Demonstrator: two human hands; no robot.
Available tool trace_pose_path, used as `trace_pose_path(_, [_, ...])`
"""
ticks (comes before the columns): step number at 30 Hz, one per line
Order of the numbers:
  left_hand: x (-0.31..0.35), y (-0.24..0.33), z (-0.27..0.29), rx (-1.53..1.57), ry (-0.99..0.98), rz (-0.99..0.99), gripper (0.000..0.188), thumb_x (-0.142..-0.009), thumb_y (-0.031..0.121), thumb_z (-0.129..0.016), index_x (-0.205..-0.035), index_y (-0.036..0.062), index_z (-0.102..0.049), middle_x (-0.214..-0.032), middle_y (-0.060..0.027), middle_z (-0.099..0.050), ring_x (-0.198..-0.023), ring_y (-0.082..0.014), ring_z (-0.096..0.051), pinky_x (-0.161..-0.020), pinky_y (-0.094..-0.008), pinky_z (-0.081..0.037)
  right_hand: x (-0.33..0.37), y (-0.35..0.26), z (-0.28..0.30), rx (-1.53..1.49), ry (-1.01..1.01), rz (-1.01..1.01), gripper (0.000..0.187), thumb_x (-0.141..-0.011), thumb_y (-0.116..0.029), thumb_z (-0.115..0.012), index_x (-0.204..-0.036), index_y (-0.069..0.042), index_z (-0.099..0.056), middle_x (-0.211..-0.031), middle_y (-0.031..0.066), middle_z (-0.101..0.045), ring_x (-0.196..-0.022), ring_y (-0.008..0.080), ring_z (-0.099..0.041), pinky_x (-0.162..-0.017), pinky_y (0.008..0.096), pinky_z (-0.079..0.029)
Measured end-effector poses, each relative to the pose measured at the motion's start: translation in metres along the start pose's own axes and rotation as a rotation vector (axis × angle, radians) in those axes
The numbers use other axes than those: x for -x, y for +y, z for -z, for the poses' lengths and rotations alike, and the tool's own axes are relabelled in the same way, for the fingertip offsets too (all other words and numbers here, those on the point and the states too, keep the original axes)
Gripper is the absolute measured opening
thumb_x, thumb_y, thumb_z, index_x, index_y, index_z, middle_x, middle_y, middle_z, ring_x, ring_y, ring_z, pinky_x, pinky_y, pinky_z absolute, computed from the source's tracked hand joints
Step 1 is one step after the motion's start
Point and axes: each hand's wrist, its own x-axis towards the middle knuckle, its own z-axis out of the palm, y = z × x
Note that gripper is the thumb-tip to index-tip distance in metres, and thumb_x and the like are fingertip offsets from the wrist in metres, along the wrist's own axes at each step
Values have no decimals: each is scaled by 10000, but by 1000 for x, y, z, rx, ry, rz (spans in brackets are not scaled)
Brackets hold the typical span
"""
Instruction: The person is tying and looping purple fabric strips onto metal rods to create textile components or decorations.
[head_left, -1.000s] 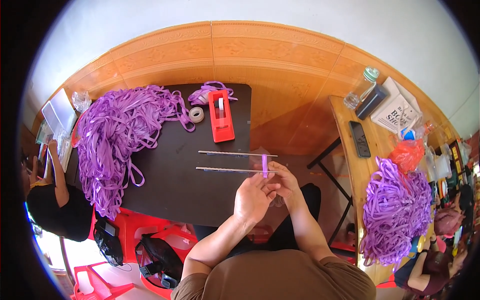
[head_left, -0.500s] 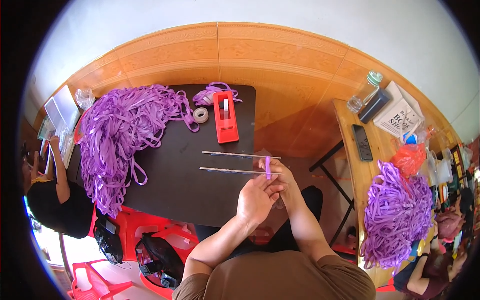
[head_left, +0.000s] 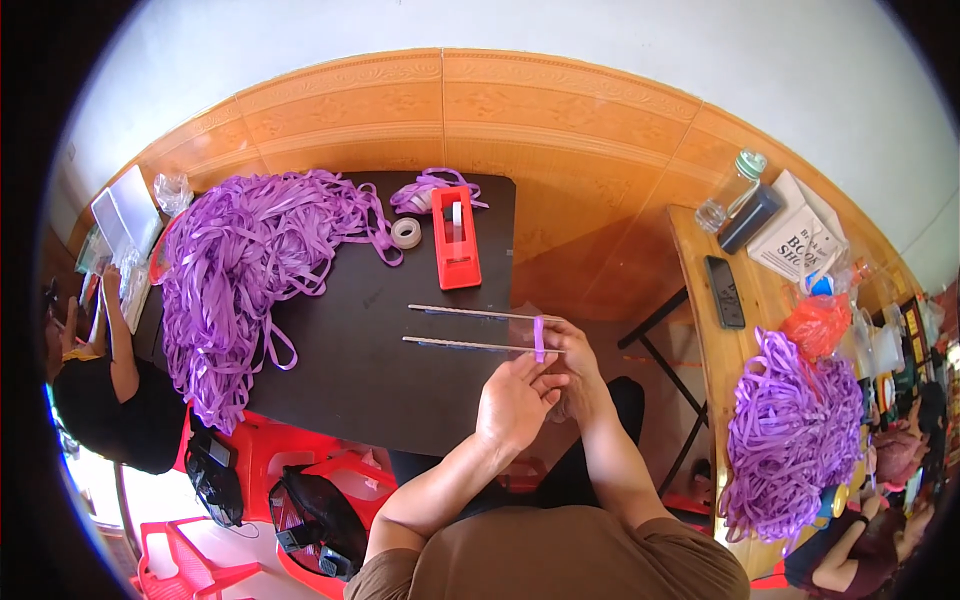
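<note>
Purple ribbon strip spans both thin rods near their right ends, wrapping seemingly begun, ribbon pile lying loose; left hand and right hand have bent fingers beside it, grip indeterminable.

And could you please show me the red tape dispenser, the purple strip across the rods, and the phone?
Red tape dispenser [head_left: 461, 267], head view: solid red end.
Purple strip [head_left: 540, 340], head view: middle of its length.
Phone [head_left: 725, 292], head view: upper face.

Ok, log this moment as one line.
purple ribbon strip: spans two thin rods; left hand: fingertips at strip; right hand: at rod ends, grip unclear; red tape dispenser: on dark table; ribbon heap: table's left side
</note>
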Motion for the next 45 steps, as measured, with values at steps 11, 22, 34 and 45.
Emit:
trace_pose_path(11, [1, 1, -3, 1, -3, -14, 446, -925, 308, -375, -1227, 0, -489, -1183, -106, -537, -964, -253, -528, -859, -359, -379, 36, -40, -37, 6, 219, 56, 447, -843, -53, -604, -1258, -3, -448, -975, 176, -629, -838, 232, -625, -729, 333, -522])
trace_pose_path(22, [2, 3, -6, -21, -6, -7, 449, -916, 318, -397, -1229, 12, -495, -1181, -85, -546, -961, -238, -520, -864, -352, -372, 27, -42, -39, -232, 121, -177, 453, -903, -280, -610, -1260, -40, -468, -928, 116, -615, -826, 220, -610, -723, 351, -525])
trace_pose_path(34, [1, 2, -3, -11, 5, 0, 465, -902, 326, -425, -1233, 7, -497, -1206, -87, -539, -978, -234, -510, -881, -349, -365, 14, -29, -35, -438, -72, -259, 489, -929, -433, -546, -1227, -50, -484, -797, 91, -576, -759, 211, -575, -695, 321, -505])
trace_pose_path(45, [1, 2, -6, -34, -1, -6, 400, -902, 325, -440, -1151, 22, -515, -1125, -89, -553, -953, -230, -515, -856, -353, -373, 32, -42, -31, 635, 355, 782, 289, -816, -151, -730, -1036, -37, -580, -795, 32, -604, -720, 115, -565, -667, 260, -469])
